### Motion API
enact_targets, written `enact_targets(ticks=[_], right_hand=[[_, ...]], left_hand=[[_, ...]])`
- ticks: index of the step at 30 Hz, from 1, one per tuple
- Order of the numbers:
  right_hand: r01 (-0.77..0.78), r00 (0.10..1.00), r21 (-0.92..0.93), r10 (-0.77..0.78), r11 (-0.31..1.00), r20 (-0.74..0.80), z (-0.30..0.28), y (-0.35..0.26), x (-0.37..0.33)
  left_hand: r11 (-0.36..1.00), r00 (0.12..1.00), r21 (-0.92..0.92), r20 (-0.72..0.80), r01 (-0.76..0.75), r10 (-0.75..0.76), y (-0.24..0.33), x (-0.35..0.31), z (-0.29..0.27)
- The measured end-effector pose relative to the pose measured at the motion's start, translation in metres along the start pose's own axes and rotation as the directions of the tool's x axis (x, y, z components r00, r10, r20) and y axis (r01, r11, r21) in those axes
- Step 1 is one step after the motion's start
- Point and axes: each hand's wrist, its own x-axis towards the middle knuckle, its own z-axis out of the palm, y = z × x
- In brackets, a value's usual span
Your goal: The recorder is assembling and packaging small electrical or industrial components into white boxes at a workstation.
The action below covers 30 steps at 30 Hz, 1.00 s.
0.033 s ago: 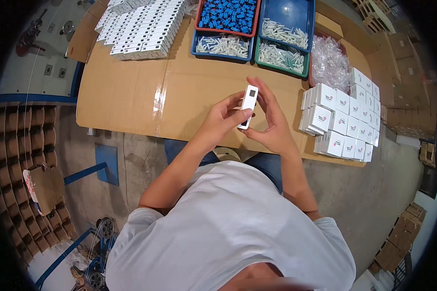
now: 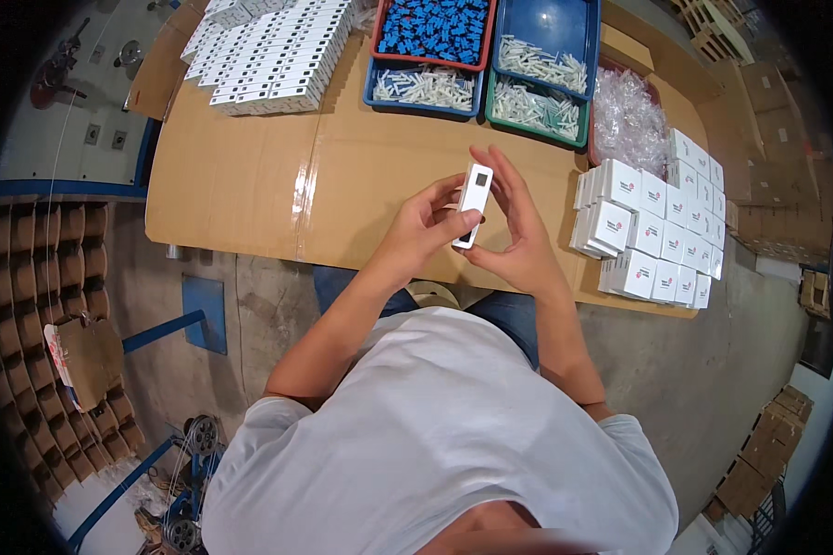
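A narrow white box with a dark square near its upper end is held upright and slightly tilted above the near edge of the cardboard-covered table. My left hand is closed around it, the thumb pressed on its face and the fingers behind. Beside it, my right hand curves round the other side with fingers apart and stretched up. The right thumb tip is at the box's lower end, next to a dark patch there. Part of the box's back is hidden by my fingers.
Rows of similar white boxes stand at the far left. Across the back are a red tray of blue pieces, blue and green trays of white tubes, and clear plastic wrappers. White cartons are stacked at right on the cardboard tabletop.
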Motion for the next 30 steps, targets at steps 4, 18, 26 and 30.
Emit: enact_targets(ticks=[4, 18, 26, 30], right_hand=[[0.051, 0.997, -0.191, -0.039, 0.98, 0.062, -0.003, -0.006, 0.001], [0.14, 0.989, -0.296, -0.121, 0.945, 0.081, -0.003, -0.003, 0.006], [-0.072, 0.994, -0.019, 0.073, 0.997, 0.078, -0.009, -0.001, -0.001], [-0.059, 0.998, 0.018, 0.058, 0.998, 0.026, -0.004, 0.008, -0.004]], left_hand=[[0.991, 1.0, -0.133, -0.009, 0.009, -0.01, 0.005, -0.002, 0.0], [0.981, 0.985, -0.109, -0.086, -0.162, 0.153, 0.006, -0.001, 0.005], [0.965, 0.963, -0.11, -0.158, -0.237, 0.219, 0.005, 0.002, 0.0], [0.978, 0.969, -0.113, -0.197, -0.177, 0.152, 0.003, 0.004, 0.001]])
